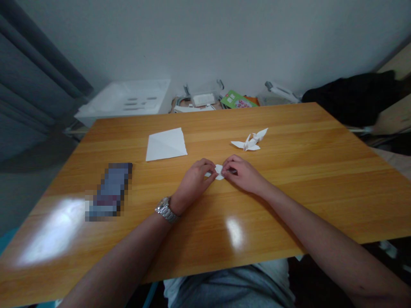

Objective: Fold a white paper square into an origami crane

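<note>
Near the middle of the wooden table (pixel 199 231), a small piece of folded white paper (pixel 219 172) is pinched between my two hands. My left hand (pixel 195 177), with a metal-banded watch (pixel 166 209) at its wrist, grips the paper's left side with thumb and fingers. On the opposite side my right hand (pixel 240 173) has its fingertips closed on the right edge. The fingers cover part of the paper, so its full shape is hidden. Just beyond my right hand lie folded white paper cranes (pixel 250 141), seemingly two close together.
A flat white paper sheet (pixel 167 144) lies beyond my left hand. At the left is a phone-like dark object (pixel 111 190), blurred by pixelation. Behind the table stand a white plastic bin (pixel 128 100) and a green booklet (pixel 236 99); a black cloth (pixel 349 100) sits at right.
</note>
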The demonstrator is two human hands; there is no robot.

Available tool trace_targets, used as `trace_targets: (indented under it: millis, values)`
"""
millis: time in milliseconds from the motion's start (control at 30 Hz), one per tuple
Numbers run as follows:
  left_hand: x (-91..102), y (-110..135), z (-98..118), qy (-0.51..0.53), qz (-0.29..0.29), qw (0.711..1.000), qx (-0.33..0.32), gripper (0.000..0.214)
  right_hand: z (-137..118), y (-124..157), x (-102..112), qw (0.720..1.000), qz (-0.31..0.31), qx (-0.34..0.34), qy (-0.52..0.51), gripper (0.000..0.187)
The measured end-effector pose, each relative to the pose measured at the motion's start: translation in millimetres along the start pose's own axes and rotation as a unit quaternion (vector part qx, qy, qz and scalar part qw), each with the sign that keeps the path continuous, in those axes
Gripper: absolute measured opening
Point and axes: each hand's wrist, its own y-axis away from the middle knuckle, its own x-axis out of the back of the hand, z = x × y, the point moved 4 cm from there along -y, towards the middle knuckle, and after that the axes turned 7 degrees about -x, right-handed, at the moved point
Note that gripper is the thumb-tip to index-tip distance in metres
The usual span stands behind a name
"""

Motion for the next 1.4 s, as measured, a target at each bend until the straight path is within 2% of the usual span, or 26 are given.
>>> trace_targets:
  millis: [200, 533, 833, 900, 1100, 1400]
  values:
    - [-0.3, -2, -1, 0.000, 0.029, 0.999, 0.017, 0.003, -1, -2, 0, 0.999, 0.007, -0.030, 0.013, 0.006]
    - [-0.5, -4, -2, 0.022, 0.020, 0.999, 0.031, 0.009, -2, -2, 1, 0.999, 0.013, -0.052, -0.009, 0.006]
    - [0.4, -4, 0, -0.006, 0.008, 1.000, 0.018, 0.008, 0, -3, 0, 0.999, 0.012, -0.045, -0.011, 0.008]
    - [2.8, -2, 1, -0.027, -0.006, 1.000, 0.001, 0.011, 0, -4, 0, 0.999, 0.013, -0.045, -0.013, 0.010]
    - [10.0, 4, 9, -0.114, -0.110, 0.984, -0.076, 0.022, 1, -5, 0, 0.999, 0.010, -0.051, -0.011, 0.007]
    - [8.6, 9, 14, -0.197, -0.148, 0.963, -0.109, 0.030, 1, -2, 0, 0.999, 0.007, -0.030, -0.006, 0.005]
